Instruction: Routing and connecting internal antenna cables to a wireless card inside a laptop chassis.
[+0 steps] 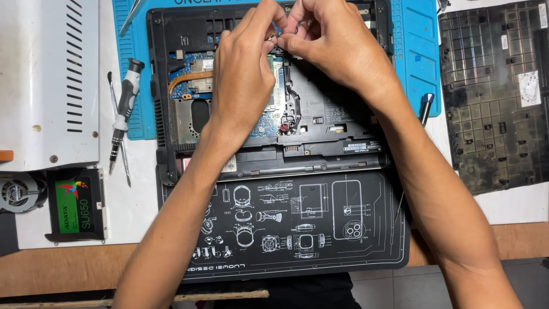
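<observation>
Directly beneath both hands [286, 40] lies the opened laptop [309, 120], fingertips touching it.

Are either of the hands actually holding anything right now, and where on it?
Both hands pinch something small at their fingertips over the opened laptop; what it is, and where it is gripped, cannot be told.

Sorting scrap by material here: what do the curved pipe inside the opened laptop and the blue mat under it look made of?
The curved pipe looks like copper: orange metallic sheen. The blue mat looks like matte silicone or rubber, with moulded compartments, though that is uncertain. The opened laptop shell looks like black matte plastic.
</observation>
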